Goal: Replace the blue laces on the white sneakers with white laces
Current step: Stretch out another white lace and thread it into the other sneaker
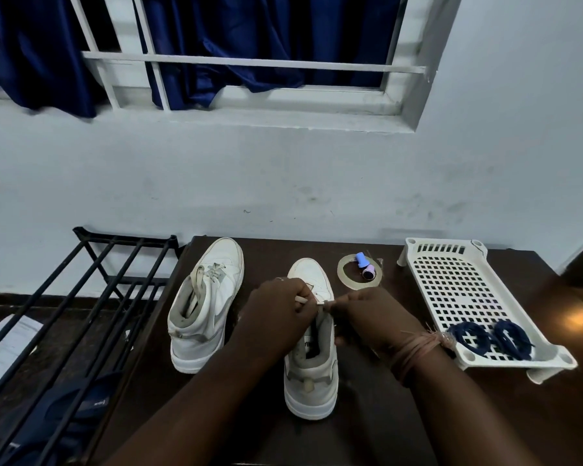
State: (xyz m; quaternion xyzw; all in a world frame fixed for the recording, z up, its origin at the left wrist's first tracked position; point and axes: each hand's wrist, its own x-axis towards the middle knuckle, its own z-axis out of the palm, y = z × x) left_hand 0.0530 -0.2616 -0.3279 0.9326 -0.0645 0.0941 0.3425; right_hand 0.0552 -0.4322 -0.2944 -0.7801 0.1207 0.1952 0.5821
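Right, both my left hand (278, 311) and right hand (364, 317) pinch the white lace (308, 301) over the near sneaker (312, 364), keeping it taut for threading.

Both hands (320, 314) hide the near sneaker (312, 371) eyelets; lacing there unreadable

- Pale wall (283, 183), scuffed, behind a dark wooden table (485, 415).
- Barred window (249, 65) above, navy curtains (31, 52) drawn.
- Black metal rack (81, 297) stands left.
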